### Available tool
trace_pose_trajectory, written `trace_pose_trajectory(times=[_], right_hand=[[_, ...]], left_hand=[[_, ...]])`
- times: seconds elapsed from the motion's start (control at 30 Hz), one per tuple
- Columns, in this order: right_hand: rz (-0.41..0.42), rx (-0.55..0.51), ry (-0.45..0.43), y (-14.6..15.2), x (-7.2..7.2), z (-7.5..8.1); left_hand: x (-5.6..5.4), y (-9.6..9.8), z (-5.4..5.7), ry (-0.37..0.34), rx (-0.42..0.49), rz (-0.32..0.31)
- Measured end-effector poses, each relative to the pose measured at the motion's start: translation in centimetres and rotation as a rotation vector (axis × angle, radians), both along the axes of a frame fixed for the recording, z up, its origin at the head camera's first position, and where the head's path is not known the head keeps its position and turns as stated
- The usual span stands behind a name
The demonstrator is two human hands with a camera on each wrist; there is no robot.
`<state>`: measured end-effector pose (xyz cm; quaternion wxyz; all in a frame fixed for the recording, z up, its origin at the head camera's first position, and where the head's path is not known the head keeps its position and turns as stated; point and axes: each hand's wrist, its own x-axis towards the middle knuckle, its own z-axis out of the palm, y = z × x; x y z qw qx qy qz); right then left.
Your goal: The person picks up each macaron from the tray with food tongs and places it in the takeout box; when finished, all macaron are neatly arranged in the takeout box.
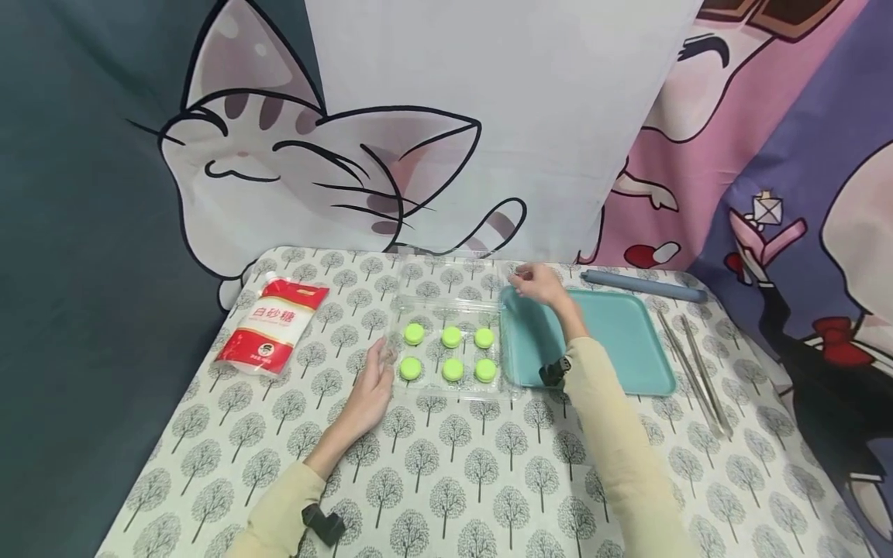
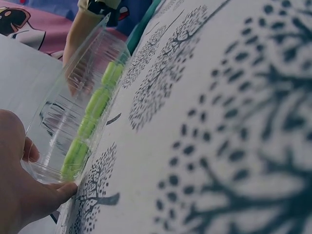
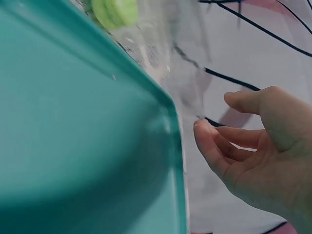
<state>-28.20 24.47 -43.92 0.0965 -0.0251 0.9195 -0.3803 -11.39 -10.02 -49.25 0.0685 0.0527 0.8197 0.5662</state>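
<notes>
A clear plastic box (image 1: 512, 391) sits on the table with its see-through lid (image 3: 187, 78) raised at the back. Several bright green macarons (image 1: 452, 370) lie inside in two rows. At the box's left side, my left hand (image 1: 377, 380) holds the edge. Its thumb (image 2: 66, 191) lies low against the near side, with a fingertip behind the clear wall. My right hand (image 1: 539, 284) is at the lid's right edge, above the back left corner of the teal tray (image 1: 614, 341). One fingertip (image 3: 201, 126) touches the lid's corner, while the thumb stands apart.
A red and white bag of sugar (image 1: 275, 322) lies left of the box. Behind the tray rests a grey-blue rod (image 1: 642, 285). Long metal tongs (image 1: 698, 372) lie along the tray's right side. A cat-printed cloth (image 1: 349, 194) hangs behind the table.
</notes>
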Motion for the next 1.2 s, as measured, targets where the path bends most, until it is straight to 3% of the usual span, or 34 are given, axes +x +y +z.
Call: trace_pose_trajectory(times=[0.23, 0.43, 0.5, 0.73, 0.87, 1.03, 1.2], right_hand=[[-0.022, -0.034, 0.002, -0.9, -0.3, 0.0], [-0.061, -0.253, 0.034, -0.8, -0.7, 1.4], [-0.062, -0.307, 0.074, -0.7, -0.6, 2.3], [-0.052, -0.308, 0.282, -0.6, 0.2, 5.6], [-0.019, -0.337, 0.370, -0.9, 1.5, 7.4], [0.040, -0.359, 0.492, -2.0, 4.5, 10.0], [0.085, -0.374, 0.556, -2.2, 6.9, 10.7]], left_hand=[[-0.3, 0.0, -0.1, 0.016, -0.013, -0.018], [-0.4, 0.0, 0.0, 0.017, 0.007, -0.040], [-0.3, 0.0, 0.1, 0.018, 0.000, -0.041], [-0.3, 0.0, 0.1, 0.021, -0.025, -0.030], [-0.3, 0.0, 0.0, 0.022, -0.029, -0.026], [-0.3, -0.1, 0.0, 0.013, -0.025, -0.028], [-0.3, -0.3, 0.1, 0.003, -0.032, -0.036]])
